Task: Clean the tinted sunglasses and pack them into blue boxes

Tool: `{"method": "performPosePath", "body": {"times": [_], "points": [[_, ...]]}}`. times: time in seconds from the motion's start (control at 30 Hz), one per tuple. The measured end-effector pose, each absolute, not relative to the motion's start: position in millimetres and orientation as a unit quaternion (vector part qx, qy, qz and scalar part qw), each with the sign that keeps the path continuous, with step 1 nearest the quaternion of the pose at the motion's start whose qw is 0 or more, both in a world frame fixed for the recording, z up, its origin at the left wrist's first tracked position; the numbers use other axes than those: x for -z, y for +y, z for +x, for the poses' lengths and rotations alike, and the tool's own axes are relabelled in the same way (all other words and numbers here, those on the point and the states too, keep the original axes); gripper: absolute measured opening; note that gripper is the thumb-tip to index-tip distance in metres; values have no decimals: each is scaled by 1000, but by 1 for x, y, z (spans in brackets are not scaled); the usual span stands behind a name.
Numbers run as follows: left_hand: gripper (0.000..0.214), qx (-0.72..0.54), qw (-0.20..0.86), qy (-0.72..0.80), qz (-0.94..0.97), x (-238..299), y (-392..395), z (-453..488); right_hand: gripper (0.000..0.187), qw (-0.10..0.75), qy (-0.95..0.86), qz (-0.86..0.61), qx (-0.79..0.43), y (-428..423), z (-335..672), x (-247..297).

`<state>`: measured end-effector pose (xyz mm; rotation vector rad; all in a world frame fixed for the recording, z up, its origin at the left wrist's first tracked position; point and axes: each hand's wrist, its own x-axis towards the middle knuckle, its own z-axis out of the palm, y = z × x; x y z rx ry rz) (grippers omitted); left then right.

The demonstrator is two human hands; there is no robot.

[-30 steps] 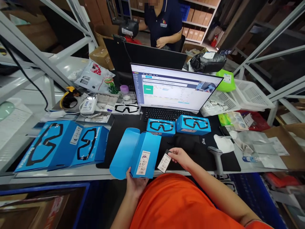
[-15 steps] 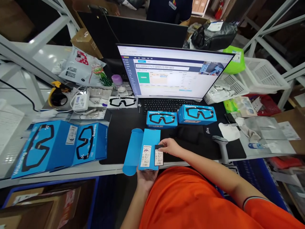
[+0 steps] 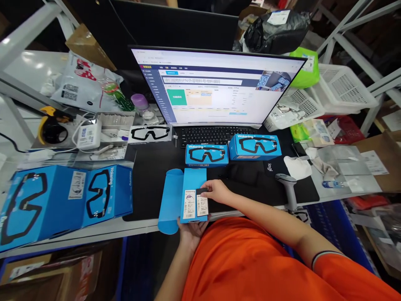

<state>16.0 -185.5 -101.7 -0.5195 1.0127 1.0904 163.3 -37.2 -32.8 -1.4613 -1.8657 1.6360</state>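
Left hand (image 3: 191,229) clasped around the near end of the blue box (image 3: 194,184) from below, thumb side hidden. Right hand (image 3: 216,191) has its fingertips pinched together on the dark top end of a white tag (image 3: 202,205), which lies flat on the box's upper face, just beside the printed label (image 3: 189,205) already there. Box sits at the near edge of the counter (image 3: 138,225), about mid-length, its near end overhanging the edge. Its rounded flap (image 3: 171,200) lies open to the left. Two smaller blue boxes (image 3: 206,154) (image 3: 254,146) stand side by side farther in, in front of the keyboard (image 3: 213,134) and monitor (image 3: 216,88). Grey scanner (image 3: 290,188) stands upright near the right forearm, close to the near edge. Large blue boxes (image 3: 62,200) lie at the counter's left end.
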Motion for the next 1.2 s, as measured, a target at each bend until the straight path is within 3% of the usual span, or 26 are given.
{"method": "performPosePath", "body": {"times": [0.13, 0.33, 0.73, 1.0, 1.2], "points": [[87, -492, 680, 495, -226, 96, -186, 17, 12, 131, -657, -502, -548, -37, 164, 35], [74, -478, 670, 528, -209, 79, -188, 18, 10, 131, -686, -499, -513, -39, 164, 34], [76, -437, 686, 555, -174, 54, -207, -2, 12, 140, -728, -497, -452, -33, 152, 31], [62, -393, 709, 577, -98, 50, -214, -1, 26, 187, -744, -509, -391, -12, 132, 38], [33, -338, 685, 640, 82, 33, -220, -2, 22, 220, -742, -535, -338, -17, 139, 30]]}}
